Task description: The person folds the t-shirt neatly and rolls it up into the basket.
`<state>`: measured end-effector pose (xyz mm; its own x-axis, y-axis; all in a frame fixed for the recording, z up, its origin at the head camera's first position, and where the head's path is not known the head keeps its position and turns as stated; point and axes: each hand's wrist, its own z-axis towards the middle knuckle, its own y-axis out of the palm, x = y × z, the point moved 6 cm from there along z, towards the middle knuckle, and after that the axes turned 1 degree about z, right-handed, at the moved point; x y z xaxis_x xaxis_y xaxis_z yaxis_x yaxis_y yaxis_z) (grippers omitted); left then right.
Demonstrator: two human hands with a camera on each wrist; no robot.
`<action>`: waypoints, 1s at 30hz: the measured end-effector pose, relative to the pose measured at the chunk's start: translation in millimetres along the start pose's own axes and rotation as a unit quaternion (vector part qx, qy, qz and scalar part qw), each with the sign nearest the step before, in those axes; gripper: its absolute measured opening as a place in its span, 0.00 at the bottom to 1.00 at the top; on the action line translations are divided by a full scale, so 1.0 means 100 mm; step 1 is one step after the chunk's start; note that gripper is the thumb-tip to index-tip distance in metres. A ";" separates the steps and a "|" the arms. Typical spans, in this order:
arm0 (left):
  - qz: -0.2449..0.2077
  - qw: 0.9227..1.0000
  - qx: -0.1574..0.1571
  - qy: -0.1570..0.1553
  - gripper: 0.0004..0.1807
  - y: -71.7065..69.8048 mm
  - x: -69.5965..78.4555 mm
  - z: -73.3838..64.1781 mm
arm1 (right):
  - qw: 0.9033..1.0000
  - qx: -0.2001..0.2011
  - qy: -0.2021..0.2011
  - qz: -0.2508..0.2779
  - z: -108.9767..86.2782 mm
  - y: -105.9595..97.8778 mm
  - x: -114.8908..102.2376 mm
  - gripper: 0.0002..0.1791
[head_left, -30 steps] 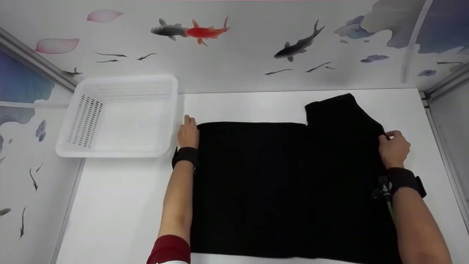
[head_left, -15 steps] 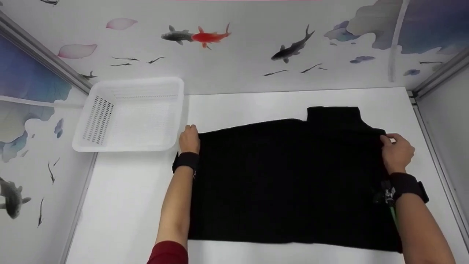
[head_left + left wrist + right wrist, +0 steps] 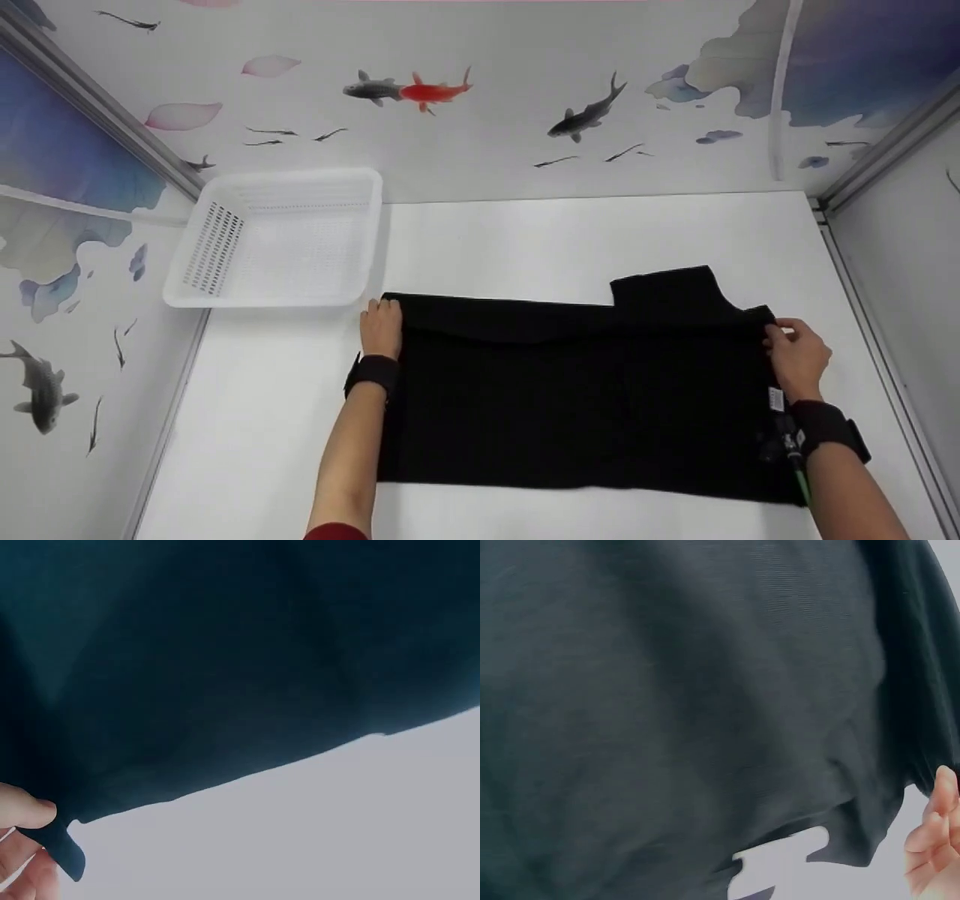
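A black T-shirt [image 3: 525, 412] lies sideways on the white table, a short sleeve sticking out at its far right. My left hand [image 3: 381, 330] grips its far left corner; in the left wrist view the thumb [image 3: 30, 811] pinches the dark cloth, a small flap poking out below. On the opposite side my right hand [image 3: 801, 358] pinches the shirt's edge near the shoulder, fingertips also seen at the cloth in the right wrist view. Between the hands the fabric is raised in a fold across the shirt. A white label [image 3: 776, 399] shows near the right edge.
An empty white plastic basket [image 3: 274, 302] with slotted walls stands at the back left of the table [image 3: 255, 420]. White panels printed with fish and petals [image 3: 480, 150] close off the back and left side. A grey panel [image 3: 900, 247] stands at the right.
Both hands have drawn the shirt's far edge toward the person, and a fold now runs across it. The white label has come into sight. The head view has shifted somewhat.
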<state>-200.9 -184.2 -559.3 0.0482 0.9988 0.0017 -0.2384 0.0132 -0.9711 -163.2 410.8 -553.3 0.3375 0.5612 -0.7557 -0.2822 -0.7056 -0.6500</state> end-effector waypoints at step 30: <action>-0.108 0.994 -0.023 0.010 0.05 0.03 1.26 0.27 | 0.987 -0.036 -0.107 -0.114 0.19 0.16 -0.31 0.17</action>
<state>-221.3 -57.5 -555.4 0.1137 0.9717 0.2073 -0.1764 0.2250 -0.9583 -195.7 390.5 -541.3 0.1858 0.7814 -0.5957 -0.1532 -0.5758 -0.8031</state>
